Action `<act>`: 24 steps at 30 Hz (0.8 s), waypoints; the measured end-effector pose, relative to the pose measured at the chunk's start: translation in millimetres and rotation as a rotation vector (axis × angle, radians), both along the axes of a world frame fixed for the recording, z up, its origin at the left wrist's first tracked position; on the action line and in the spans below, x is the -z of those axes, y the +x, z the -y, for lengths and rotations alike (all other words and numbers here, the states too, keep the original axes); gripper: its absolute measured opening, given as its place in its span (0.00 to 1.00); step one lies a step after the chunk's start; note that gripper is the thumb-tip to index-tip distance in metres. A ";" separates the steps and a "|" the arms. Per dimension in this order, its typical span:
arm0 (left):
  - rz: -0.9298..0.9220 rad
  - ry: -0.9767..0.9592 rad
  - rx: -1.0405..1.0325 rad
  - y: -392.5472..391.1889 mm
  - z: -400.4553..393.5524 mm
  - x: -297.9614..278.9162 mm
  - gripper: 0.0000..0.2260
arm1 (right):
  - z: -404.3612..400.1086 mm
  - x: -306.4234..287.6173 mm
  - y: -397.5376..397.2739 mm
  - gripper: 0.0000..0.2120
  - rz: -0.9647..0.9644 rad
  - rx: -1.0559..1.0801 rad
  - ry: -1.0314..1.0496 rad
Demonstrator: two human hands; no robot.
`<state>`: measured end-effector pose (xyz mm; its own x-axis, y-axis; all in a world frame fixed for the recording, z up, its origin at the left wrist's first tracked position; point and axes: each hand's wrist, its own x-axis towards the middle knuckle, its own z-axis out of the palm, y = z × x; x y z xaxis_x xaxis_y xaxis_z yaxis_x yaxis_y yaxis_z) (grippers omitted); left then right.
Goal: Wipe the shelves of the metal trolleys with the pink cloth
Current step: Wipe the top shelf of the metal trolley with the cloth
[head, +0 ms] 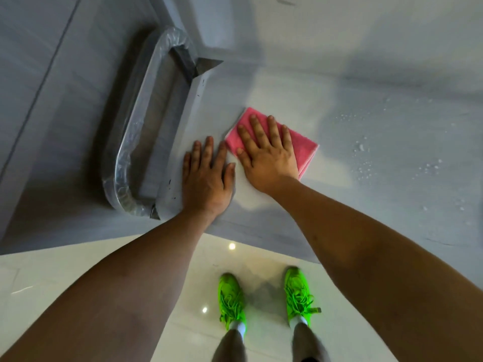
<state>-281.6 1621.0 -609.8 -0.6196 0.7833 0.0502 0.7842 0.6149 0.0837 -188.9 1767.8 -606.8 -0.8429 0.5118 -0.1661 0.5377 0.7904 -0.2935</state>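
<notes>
A folded pink cloth [303,148] lies flat on the top shelf [366,100] of a metal trolley, near its left end. My right hand [266,152] presses down on the cloth with straight, spread fingers. My left hand [206,176] rests flat on the bare metal just left of the cloth, fingers straight, close to the shelf's left edge. Water droplets [363,158] speckle the shelf to the right of the cloth.
The trolley's handle [125,142], wrapped in clear plastic film, curves out beyond the shelf's left end. A grey surface [39,74] lies left of it. Below the shelf's near edge is glossy white tile floor [104,259] and my feet in bright green shoes [231,299].
</notes>
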 end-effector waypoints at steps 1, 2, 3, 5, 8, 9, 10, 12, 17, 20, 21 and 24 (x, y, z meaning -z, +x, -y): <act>0.002 0.006 0.002 0.2 0.3 -0.6 0.25 | 8.7 -0.4 4.7 0.31 -0.002 0.012 -0.004; 0.001 0.016 0.008 0.5 0.9 -0.8 0.24 | 16.8 -0.9 9.4 0.31 -0.003 0.021 -0.003; -0.001 0.023 0.014 0.5 1.8 -0.8 0.24 | 24.7 -1.0 13.8 0.31 -0.002 0.027 -0.003; 0.004 0.017 0.023 0.9 4.1 -1.8 0.24 | 38.1 -1.4 22.6 0.30 0.006 0.036 -0.009; 0.020 0.018 0.024 1.6 6.0 -2.7 0.25 | 50.2 -2.2 32.6 0.30 0.014 0.038 -0.025; 0.025 0.018 0.024 1.7 5.4 -3.2 0.25 | 53.0 -2.8 35.6 0.30 0.012 0.036 -0.028; 0.031 0.018 0.023 1.4 5.0 -3.7 0.26 | 55.9 -3.6 38.7 0.29 0.007 0.036 -0.034; 0.041 0.009 0.021 1.0 4.2 -3.1 0.26 | 63.2 -5.1 46.0 0.29 -0.006 0.041 -0.034; 0.032 -0.005 0.014 -2.0 4.9 1.5 0.26 | 86.5 -8.5 63.3 0.28 -0.039 0.059 -0.015; 0.030 0.008 0.009 -1.0 3.5 2.4 0.25 | 98.6 -11.1 75.3 0.27 -0.042 0.062 -0.029; 0.030 0.015 0.005 -0.4 3.5 1.8 0.25 | 102.5 -11.3 79.3 0.27 -0.038 0.054 -0.031; -0.006 0.055 0.009 1.7 2.3 0.4 0.24 | 109.4 -11.7 88.4 0.27 -0.017 0.040 -0.036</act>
